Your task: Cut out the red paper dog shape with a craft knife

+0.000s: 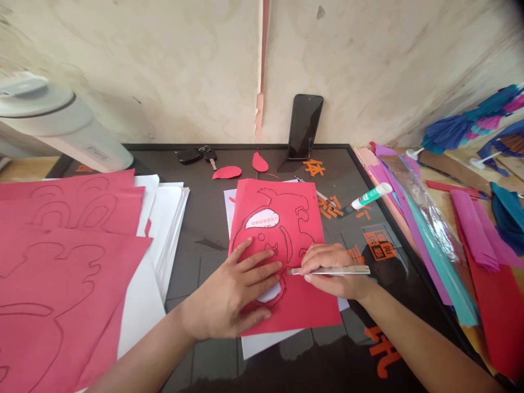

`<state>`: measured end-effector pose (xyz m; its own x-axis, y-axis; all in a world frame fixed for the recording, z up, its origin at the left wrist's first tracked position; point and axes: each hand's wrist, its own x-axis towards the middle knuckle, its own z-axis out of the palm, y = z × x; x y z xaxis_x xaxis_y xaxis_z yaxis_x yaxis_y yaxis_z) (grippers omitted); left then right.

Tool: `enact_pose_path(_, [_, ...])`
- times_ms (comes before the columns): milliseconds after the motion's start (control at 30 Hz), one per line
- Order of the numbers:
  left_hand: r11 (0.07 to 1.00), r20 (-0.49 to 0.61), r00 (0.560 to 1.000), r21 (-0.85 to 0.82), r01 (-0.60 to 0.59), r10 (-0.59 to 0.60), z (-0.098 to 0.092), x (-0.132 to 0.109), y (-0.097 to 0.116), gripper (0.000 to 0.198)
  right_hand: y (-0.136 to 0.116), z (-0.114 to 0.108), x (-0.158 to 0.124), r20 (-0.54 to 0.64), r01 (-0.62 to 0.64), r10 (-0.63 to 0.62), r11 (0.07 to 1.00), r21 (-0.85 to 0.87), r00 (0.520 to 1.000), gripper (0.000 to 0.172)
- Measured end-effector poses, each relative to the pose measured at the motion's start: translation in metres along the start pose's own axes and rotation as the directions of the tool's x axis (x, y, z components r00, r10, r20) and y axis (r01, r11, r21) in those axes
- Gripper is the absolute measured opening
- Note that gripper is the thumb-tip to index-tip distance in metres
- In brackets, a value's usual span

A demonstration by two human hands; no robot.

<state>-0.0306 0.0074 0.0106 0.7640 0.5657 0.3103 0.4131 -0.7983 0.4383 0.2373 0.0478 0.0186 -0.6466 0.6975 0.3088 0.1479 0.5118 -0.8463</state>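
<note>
A red paper sheet with an animal outline drawn in dark line lies in front of me on white paper. Two ear-shaped openings in it show white beneath. My left hand rests flat on the sheet with fingers spread, partly covering the drawing and the lower opening. In my right hand is a slim silver craft knife, held between thumb and fingers. Its tip meets the red paper close to a drawn line, just right of my left fingertips. Two cut-out red pieces lie beyond the sheet.
At left are more drawn red sheets over a white paper stack, and a white bottle. Keys and a phone are by the wall. A glue stick stands right, near coloured paper.
</note>
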Motion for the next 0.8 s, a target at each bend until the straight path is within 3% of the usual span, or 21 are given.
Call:
enact_pose_path(400, [0.999, 0.04, 0.999, 0.039, -0.014, 0.012, -0.001, 0.0, -0.001, 0.044, -0.002, 0.001, 0.001, -0.056, 0.02, -0.021, 1.0, -0.012, 0.998, 0.011])
enact_pose_path(667, [0.999, 0.033, 0.999, 0.046, -0.029, 0.028, -0.001, -0.001, -0.001, 0.048, -0.019, 0.013, -0.007, -0.133, 0.066, -0.099, 0.971, -0.231, 0.986, 0.015])
enact_pose_path(800, [0.999, 0.019, 0.999, 0.031, -0.028, 0.027, -0.001, -0.001, -0.001, 0.049, -0.02, 0.014, -0.011, -0.143, 0.071, -0.111, 0.962, -0.262, 0.983, 0.016])
